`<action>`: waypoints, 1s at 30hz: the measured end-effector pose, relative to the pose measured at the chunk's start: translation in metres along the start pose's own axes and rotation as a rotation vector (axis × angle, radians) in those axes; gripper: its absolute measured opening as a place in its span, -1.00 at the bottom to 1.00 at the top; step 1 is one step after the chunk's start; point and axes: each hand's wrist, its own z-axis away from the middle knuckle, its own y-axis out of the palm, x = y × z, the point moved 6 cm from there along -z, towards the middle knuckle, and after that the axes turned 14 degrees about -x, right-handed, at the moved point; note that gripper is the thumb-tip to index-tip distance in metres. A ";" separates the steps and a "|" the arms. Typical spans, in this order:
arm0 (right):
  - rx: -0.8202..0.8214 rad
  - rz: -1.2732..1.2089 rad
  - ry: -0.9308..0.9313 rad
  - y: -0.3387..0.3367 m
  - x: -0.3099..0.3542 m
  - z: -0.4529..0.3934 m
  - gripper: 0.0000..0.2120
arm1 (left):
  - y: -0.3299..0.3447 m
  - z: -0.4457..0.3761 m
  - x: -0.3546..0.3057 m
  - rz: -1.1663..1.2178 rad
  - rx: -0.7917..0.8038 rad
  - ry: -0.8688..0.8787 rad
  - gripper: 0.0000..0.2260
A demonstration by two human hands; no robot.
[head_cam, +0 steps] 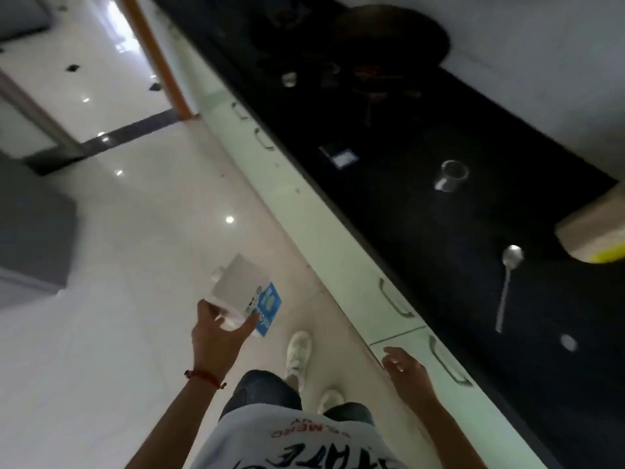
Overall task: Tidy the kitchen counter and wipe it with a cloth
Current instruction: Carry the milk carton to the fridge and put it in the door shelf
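I noted the left hand [220, 336] gripping a white-and-blue milk carton [245, 294]; the right hand [407, 368] hung spread, empty; a spoon [507, 282] and glass [451, 176] lay at two o'clock on the black counter [422, 231].

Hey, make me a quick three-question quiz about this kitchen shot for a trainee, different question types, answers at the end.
1. True or false: the left hand holds the white and blue carton out over the floor, away from the black counter.
2. Multiple choice: which lies nearest the front right part of the counter? A) the metal spoon B) the clear glass C) the dark wok
3. Fill in: the right hand holds ____.

Key
1. True
2. A
3. nothing; its fingers are spread, beside the pale green drawer fronts.
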 end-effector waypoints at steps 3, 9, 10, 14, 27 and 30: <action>0.094 0.098 -0.104 0.026 0.029 -0.005 -0.70 | -0.056 0.010 0.043 -0.020 -0.156 -0.102 -0.54; 0.317 0.366 -0.369 0.109 0.111 -0.001 -0.66 | -0.160 0.034 0.121 0.007 -0.481 -0.335 -0.56; 0.335 0.387 -0.394 0.124 0.127 0.000 -0.67 | -0.175 0.038 0.133 0.015 -0.536 -0.379 -0.55; 0.380 0.431 -0.487 0.187 0.193 0.008 -0.71 | -0.223 0.038 0.170 0.034 -0.690 -0.486 -0.56; 0.504 0.531 -0.632 0.370 0.375 0.047 -0.70 | -0.364 -0.075 0.211 0.153 -0.804 -0.563 -0.54; 0.492 0.532 -0.617 0.393 0.406 0.041 -0.70 | -0.382 -0.117 0.209 0.166 -0.797 -0.558 -0.52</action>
